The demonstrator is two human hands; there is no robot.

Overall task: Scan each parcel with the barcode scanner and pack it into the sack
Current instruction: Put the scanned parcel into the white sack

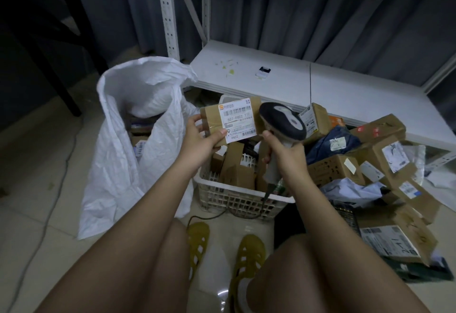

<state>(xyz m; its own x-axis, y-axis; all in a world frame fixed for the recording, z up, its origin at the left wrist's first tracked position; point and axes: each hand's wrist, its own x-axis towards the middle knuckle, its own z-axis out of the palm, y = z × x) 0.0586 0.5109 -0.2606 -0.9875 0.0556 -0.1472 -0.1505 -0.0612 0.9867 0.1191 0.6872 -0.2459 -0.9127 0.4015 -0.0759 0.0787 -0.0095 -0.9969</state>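
Head view. I see the left hand (pixel 200 137) gripping a small cardboard parcel (pixel 230 121) above the white plastic basket (pixel 237 195), thumb pressed on the lower edge of its shipping label (pixel 238 120), fingers curled round the left end; the label faces the camera. The right hand (pixel 283 157) holds the barcode scanner (pixel 283 121) just right of the parcel, fingers wrapped round the pale handle, thumb up by the dark head. I note more cardboard boxes inside the basket. The white sack (pixel 128 139) stands open to the left of the basket, parcels visible within. A pile of parcels (pixel 375 164) lies to the right of the basket, before a low white shelf (pixel 283 80).
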